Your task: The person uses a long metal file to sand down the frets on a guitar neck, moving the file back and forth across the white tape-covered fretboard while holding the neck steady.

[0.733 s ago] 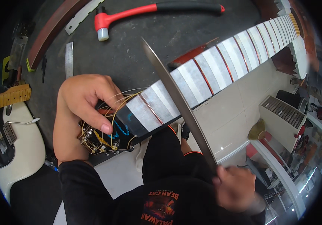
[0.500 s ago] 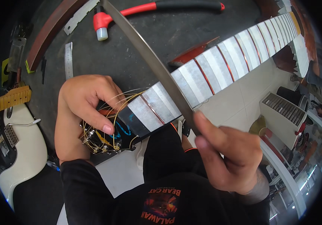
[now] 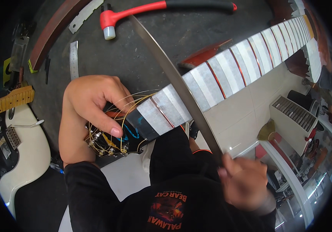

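My left hand [image 3: 98, 102] is closed around the black guitar headstock [image 3: 112, 143], among loose gold and silver strings and silver tuners. The guitar neck [image 3: 196, 86] slants up to the right, its fretboard covered in white and grey tape with copper-coloured frets showing between. A long flat steel file [image 3: 158, 54] lies diagonally across the taped fretboard near the headstock end. My right hand [image 3: 247, 181], blurred by motion, grips the file's lower end, below the neck.
A red hammer [image 3: 135, 12], steel ruler [image 3: 74, 58], white notched gauge [image 3: 83, 17] and curved brown beam [image 3: 44, 42] lie on the dark bench [image 3: 65, 31]. A white electric guitar [image 3: 30, 150] is at left. Beyond the bench edge are a drawered box [image 3: 289, 123] and glass case [image 3: 281, 162].
Between the middle frame and now, my right hand has pulled the file down and toward me, after moving up earlier. My left hand stays on the headstock.
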### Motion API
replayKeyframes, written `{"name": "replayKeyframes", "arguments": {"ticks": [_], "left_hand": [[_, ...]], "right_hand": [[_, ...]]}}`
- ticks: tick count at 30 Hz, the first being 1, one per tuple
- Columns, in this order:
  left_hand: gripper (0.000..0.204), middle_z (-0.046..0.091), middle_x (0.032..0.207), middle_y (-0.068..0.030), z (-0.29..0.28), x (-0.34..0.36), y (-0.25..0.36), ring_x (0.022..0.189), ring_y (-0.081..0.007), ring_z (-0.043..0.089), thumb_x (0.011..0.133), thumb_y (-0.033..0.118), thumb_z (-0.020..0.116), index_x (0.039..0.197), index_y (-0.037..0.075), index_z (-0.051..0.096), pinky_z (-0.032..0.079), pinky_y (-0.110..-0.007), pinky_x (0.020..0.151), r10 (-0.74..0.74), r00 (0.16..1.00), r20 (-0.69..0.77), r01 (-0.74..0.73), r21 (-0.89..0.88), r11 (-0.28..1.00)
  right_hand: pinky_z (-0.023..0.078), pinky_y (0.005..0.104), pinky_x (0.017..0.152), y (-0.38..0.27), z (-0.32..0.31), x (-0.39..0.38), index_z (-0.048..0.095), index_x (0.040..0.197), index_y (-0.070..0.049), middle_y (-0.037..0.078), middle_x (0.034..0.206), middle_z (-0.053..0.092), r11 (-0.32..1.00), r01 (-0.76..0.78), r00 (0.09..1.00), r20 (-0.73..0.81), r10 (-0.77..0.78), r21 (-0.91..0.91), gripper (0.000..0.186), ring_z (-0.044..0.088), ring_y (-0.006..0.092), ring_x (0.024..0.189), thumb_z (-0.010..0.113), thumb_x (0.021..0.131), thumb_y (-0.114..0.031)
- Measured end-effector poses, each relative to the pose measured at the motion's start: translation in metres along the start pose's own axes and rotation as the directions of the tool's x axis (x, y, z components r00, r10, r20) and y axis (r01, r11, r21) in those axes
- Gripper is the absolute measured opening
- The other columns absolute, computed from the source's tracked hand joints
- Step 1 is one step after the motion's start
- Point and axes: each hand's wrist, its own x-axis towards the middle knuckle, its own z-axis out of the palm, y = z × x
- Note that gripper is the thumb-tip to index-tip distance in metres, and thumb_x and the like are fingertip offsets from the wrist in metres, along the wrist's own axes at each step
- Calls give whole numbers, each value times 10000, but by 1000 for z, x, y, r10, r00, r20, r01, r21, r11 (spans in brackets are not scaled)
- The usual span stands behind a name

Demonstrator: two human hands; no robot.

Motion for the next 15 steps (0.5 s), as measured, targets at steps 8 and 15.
{"name": "replayKeyframes", "arguments": {"ticks": [8, 15], "left_hand": [[317, 569, 607, -122, 2, -4, -4, 530, -253, 530, 830, 186, 778, 883, -112, 683, 395, -373, 522, 35, 999, 0, -35, -3, 999], [303, 603, 654, -150, 1, -6, -2, 559, -247, 552, 818, 154, 787, 904, -117, 686, 409, -368, 535, 35, 999, -36, -36, -39, 999]], "right_hand": [[434, 260, 415, 9, 8, 26, 654, 1277, -15, 67, 613, 586, 994, 105, 994, -10, -104, 15, 550, 570, 156, 460, 713, 742, 98], [485, 294, 430, 19, -18, -88, 685, 1192, -21, 95, 676, 637, 1000, 21, 999, 41, -21, 0, 520, 615, 176, 484, 711, 687, 102]]}}
